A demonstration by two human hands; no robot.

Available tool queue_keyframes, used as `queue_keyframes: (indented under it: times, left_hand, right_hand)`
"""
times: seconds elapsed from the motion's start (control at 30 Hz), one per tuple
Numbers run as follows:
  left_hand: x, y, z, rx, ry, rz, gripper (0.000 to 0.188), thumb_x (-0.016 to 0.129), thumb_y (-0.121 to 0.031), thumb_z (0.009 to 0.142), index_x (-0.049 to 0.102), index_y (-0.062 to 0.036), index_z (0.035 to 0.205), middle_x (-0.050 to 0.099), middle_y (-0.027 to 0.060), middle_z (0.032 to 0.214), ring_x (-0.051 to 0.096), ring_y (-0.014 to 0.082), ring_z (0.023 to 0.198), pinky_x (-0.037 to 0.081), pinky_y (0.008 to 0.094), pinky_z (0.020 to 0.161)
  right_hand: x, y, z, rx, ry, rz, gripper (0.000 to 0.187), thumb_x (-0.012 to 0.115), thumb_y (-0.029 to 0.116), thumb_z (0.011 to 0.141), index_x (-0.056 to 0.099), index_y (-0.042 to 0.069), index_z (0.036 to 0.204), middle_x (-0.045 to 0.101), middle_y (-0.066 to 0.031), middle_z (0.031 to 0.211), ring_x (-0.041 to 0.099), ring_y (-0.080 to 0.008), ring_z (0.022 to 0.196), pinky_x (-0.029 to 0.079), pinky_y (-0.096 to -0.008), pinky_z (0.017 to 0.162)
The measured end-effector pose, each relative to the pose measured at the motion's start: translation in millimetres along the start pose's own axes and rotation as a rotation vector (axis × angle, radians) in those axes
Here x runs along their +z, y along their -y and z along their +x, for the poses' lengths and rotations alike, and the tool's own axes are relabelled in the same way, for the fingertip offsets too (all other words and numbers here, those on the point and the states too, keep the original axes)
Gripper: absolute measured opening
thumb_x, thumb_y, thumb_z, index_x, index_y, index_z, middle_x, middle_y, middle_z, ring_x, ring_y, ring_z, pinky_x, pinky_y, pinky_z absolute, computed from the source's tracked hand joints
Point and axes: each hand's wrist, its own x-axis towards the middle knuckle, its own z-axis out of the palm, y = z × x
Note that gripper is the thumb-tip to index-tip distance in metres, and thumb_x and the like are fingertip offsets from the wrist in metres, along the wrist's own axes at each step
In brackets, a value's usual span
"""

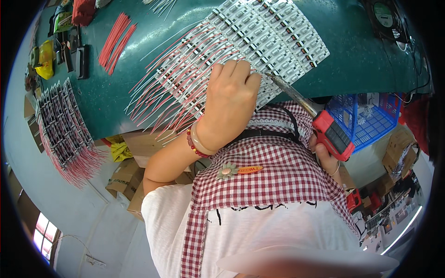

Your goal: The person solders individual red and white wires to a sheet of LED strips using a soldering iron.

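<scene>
On the green table lies a panel of small white circuit boards (pixel 278 28) in rows. Red and white wires (pixel 160 92) trail off its left side. My left hand (pixel 233 95) is closed in a pinch over the panel's near part; its fingertips and whatever they hold are hidden behind the knuckles. My right hand (pixel 325 155) grips a soldering iron (pixel 330 133) with a red and dark grey body and a long metal barrel. The iron's tip points up and left and reaches the boards just right of my left fingers; I cannot tell whether it touches.
Red wire bundles (pixel 116 41) lie on the table (pixel 153 23) to the left. A wired panel (pixel 65 125) hangs over its left edge. A blue plastic basket (pixel 371 123) stands right of me, below the table edge. A black fan-like device (pixel 387 21) sits far right.
</scene>
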Motion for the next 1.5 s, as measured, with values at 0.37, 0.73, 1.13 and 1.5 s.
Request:
queue_keyframes:
  times: [0.37,0.73,1.13,1.5]
  left_hand:
    - [0,4,2,-0.006,0.018,0.016,0.006,0.070,-0.004,0.076,0.064,-0.0047,0.076,0.050,0.0074,0.074,0.052,0.0251,0.073,0.039,0.0374,0.068]
    - [-3,0,-1,0.007,0.085,0.084,0.005,0.060,-0.005,0.070,0.060,-0.0046,0.075,0.052,0.0095,0.081,0.053,0.0247,0.082,0.039,0.0368,0.072]
    - [10,-7,-10,-0.040,-0.068,-0.088,0.012,0.073,0.000,0.073,0.067,-0.0054,0.083,0.051,0.0063,0.074,0.052,0.0246,0.072,0.041,0.0375,0.067]
    - [9,-10,-4,-0.068,-0.001,-0.041,0.008,0.072,-0.003,0.075,0.064,-0.0044,0.076,0.051,0.0076,0.074,0.053,0.0262,0.073,0.041,0.0385,0.068]
  right_hand:
    - [6,0,8,-0.068,-0.001,-0.131,0.019,0.070,0.013,0.074,0.067,0.001,0.088,0.063,-0.0110,0.076,0.062,-0.0278,0.062,0.048,-0.0355,0.057]
    - [1,-2,-5,-0.021,-0.054,0.008,0.028,0.070,0.030,0.083,0.066,0.002,0.084,0.064,-0.0078,0.073,0.061,-0.0225,0.061,0.046,-0.0332,0.058]
    - [2,-14,-11,-0.013,-0.002,-0.056,0.019,0.069,0.017,0.080,0.066,0.000,0.085,0.063,-0.0117,0.076,0.061,-0.0268,0.063,0.046,-0.0341,0.058]
    - [5,-11,-7,-0.055,-0.008,-0.209,0.019,0.069,0.017,0.078,0.065,-0.001,0.084,0.063,-0.0115,0.076,0.061,-0.0267,0.062,0.047,-0.0339,0.058]
